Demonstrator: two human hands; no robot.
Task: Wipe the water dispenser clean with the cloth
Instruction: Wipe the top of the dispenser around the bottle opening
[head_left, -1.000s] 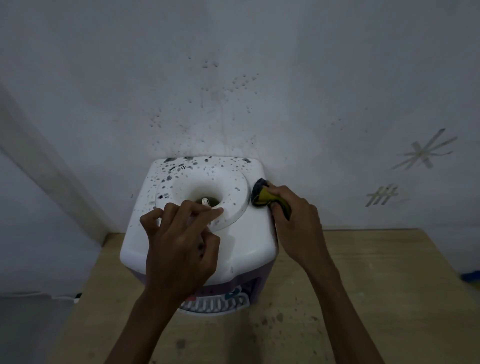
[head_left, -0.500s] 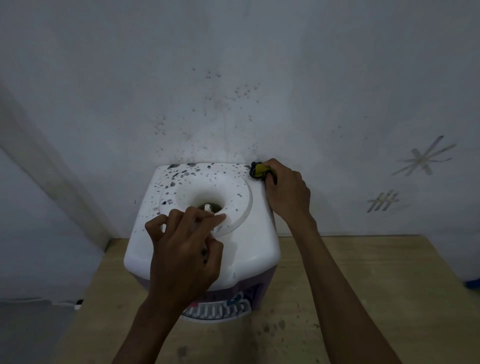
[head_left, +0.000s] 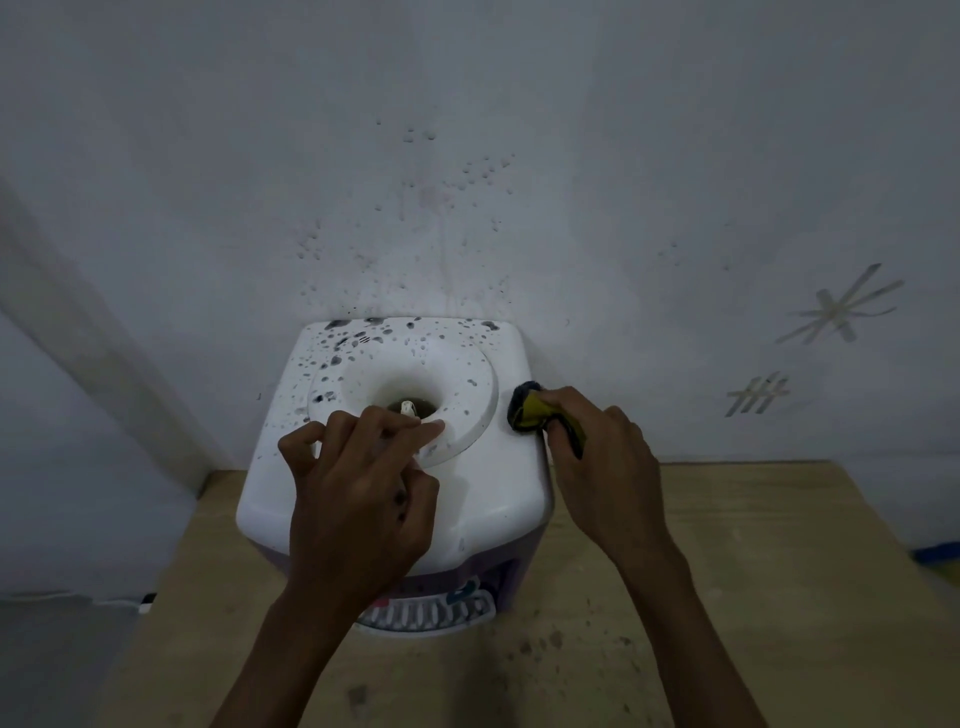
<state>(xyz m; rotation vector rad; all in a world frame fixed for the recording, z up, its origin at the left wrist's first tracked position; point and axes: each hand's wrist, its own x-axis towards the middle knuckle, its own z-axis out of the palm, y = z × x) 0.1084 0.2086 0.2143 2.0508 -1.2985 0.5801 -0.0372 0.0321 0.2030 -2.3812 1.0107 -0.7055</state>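
Note:
A white tabletop water dispenser (head_left: 483, 483) stands against the wall, its top speckled with dark spots at the back and left. My right hand (head_left: 602, 467) grips a bunched yellow and dark cloth (head_left: 530, 413) and presses it on the right edge of the dispenser's top. My left hand (head_left: 358, 493) rests on the front of the round bottle collar (head_left: 467, 379), fingers curled over its rim. The collar's opening shows a small white spike in the middle.
The dispenser sits on a light wooden table (head_left: 753, 597) with dark specks near its drip tray (head_left: 426, 616). The pale wall (head_left: 467, 182) right behind is splattered with spots. Tape marks (head_left: 841, 312) stick to the wall at the right.
My right hand with the cloth went up to the back right corner of the top, then came back down along the right edge. My left hand stayed on the collar.

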